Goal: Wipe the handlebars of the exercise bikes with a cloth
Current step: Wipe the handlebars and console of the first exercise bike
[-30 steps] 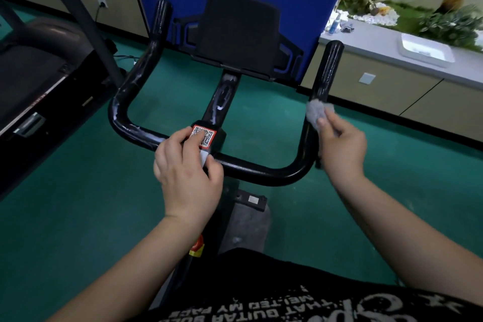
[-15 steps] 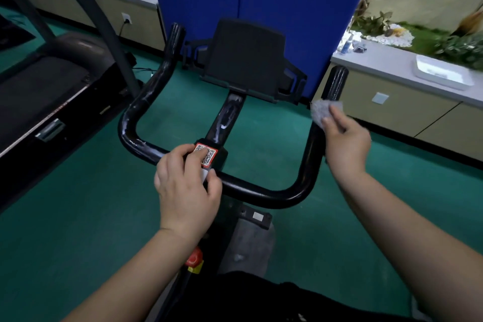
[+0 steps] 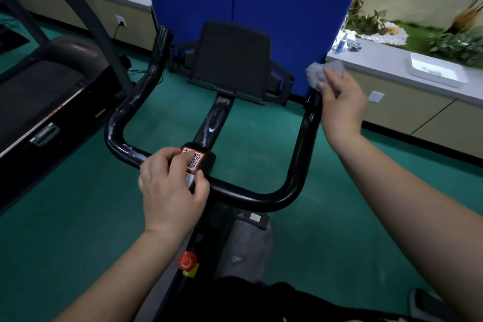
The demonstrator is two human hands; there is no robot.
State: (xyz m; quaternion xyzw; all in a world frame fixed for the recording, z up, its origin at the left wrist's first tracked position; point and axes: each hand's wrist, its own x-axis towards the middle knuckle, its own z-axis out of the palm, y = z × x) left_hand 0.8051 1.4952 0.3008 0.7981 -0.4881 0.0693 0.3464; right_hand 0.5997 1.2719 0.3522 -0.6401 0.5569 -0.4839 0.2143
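Grey cloth bunched under right fingers

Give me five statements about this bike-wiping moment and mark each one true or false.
1. The right hand presses a grey cloth on the top end of the right handlebar. True.
2. The left hand holds a spray bottle. False: it rests on the middle of the bar, over the sticker with a square code.
3. A red knob sits low on the bike frame, below the left hand. True.
4. The floor is bare wood. False: it is green.
5. The white tray lies on the treadmill. False: it lies on the counter to the right; the treadmill stands to the left.
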